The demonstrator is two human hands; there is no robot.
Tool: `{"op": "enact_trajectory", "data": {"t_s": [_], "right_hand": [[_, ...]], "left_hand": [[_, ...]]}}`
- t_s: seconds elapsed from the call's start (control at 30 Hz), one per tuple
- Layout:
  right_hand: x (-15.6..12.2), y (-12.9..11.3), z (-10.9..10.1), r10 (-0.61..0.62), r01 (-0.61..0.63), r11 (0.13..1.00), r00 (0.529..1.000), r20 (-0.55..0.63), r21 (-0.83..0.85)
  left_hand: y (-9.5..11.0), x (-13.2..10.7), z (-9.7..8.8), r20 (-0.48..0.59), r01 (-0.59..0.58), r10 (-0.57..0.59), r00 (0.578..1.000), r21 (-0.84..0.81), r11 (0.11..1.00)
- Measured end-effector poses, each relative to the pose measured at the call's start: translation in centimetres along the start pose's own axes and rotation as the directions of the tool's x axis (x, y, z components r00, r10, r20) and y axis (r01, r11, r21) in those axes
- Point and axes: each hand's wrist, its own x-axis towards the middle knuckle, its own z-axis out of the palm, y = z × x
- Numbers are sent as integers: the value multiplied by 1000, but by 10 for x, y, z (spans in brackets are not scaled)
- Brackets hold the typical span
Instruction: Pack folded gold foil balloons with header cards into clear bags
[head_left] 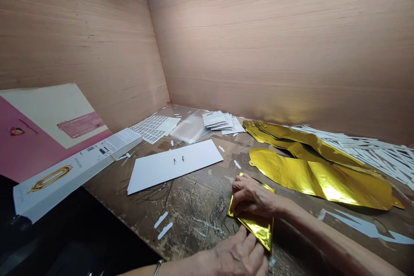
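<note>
A folded gold foil balloon lies on the worn wooden table near its front edge. My right hand rests on top of its upper part, fingers curled and pressed down on the foil. My left hand pinches the lower edge of the same foil piece from the near side. Flat unfolded gold foil balloons lie in a pile just to the right. A white card with two small slits lies left of my hands.
A long white box with a gold print and a pink and cream sheet sit at the left. Label sheets, clear bags and small printed cards lie at the back. White strips are heaped at the right. Plywood walls close in the table.
</note>
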Motion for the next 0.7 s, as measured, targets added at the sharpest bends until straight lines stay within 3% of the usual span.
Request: {"op": "enact_trajectory", "data": {"t_s": [0.07,0.2,0.37,0.43,0.57,0.63,0.7], "right_hand": [[6,3,3,-25,25,1000,1000,-11,10],[11,8,5,-51,53,996,998,-39,67],[10,8,10,-11,34,985,991,-134,168],[11,10,11,24,17,977,982,-189,213],[4,11,-1,122,-30,961,938,-324,275],[-11,4,-11,143,-51,972,903,-406,228],[-33,-11,-18,102,-78,994,908,-406,76]], "left_hand": [[-2,1,-1,-14,-2,2,1000,-5,1000],[-9,-1,-4,-159,-24,13,987,-68,997],[-25,-3,-21,-255,42,-66,965,-102,994],[-30,-4,-24,-196,61,-93,976,-163,985],[-32,-6,-25,29,154,-153,988,-304,940],[-32,-5,-29,77,188,-172,982,-347,919],[-32,-2,-35,109,214,-187,976,-378,901]]}}
